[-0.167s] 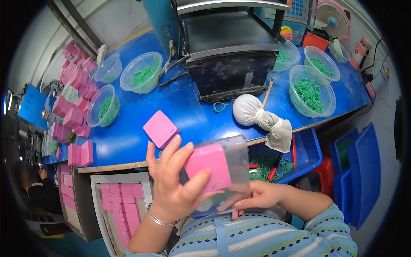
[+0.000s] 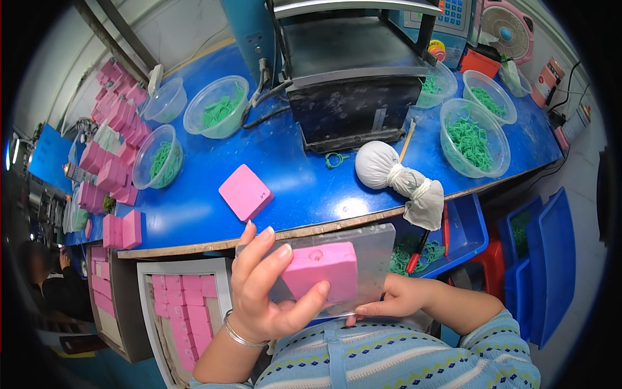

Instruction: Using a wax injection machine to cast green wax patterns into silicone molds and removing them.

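My left hand (image 2: 272, 288) grips a pink block (image 2: 340, 269), its thumb across the face and its other fingers spread along the left side. A small round hole shows in the block's upper side. The block lies against a clear flat plate (image 2: 378, 249), which is tilted in front of my body. My right hand (image 2: 396, 297) pinches the plate's lower right edge between thumb and fingers. Beyond my left fingertips, a second pink block (image 2: 245, 192) rests on the blue table (image 2: 194, 211).
Clear bowls of green rings (image 2: 476, 139) stand around a black machine (image 2: 356, 110). A white cloth pouch (image 2: 379, 165) lies at the table edge, above a blue bin (image 2: 466, 227). Pink blocks are stacked at left and fill a tray (image 2: 223, 279). A person (image 2: 61, 292) is at far left.
The plate and held block have tilted and shifted slightly right, bringing the block's holed side into view. Both hands keep their grip.
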The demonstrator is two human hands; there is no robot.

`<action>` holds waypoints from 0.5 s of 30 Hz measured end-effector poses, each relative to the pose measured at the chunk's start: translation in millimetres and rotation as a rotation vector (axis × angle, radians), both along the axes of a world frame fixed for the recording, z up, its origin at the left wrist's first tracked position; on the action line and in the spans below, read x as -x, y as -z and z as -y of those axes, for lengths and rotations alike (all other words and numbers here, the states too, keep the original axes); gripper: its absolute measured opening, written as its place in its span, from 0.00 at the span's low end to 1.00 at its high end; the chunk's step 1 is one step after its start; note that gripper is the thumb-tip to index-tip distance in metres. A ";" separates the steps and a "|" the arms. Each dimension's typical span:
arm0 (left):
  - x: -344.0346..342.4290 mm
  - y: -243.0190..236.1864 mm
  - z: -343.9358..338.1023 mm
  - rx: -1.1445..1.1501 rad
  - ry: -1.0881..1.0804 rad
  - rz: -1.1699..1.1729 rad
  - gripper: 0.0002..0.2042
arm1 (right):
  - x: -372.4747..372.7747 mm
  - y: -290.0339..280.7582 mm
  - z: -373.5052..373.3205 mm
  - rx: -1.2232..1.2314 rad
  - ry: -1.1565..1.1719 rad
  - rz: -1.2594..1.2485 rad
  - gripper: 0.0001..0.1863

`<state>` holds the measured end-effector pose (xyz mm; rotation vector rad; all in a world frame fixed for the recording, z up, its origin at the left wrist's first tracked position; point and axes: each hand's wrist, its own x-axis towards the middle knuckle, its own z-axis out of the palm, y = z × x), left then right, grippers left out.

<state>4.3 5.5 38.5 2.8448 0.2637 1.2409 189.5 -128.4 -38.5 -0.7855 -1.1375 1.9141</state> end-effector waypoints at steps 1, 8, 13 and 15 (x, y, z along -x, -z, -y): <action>-0.5 -0.2 0.3 -0.024 0.007 0.020 0.19 | 0.2 4.7 0.4 -0.080 0.022 0.037 0.15; 2.4 -1.8 3.8 0.070 0.024 0.016 0.20 | 1.3 -14.2 4.8 0.032 0.025 0.006 0.26; 13.9 -41.5 16.4 0.700 0.488 0.064 0.21 | -21.7 -55.4 11.8 0.251 0.063 -0.364 0.34; 29.7 -82.8 22.6 0.834 1.118 -0.059 0.37 | -30.0 -84.4 13.2 0.224 0.118 -0.526 0.35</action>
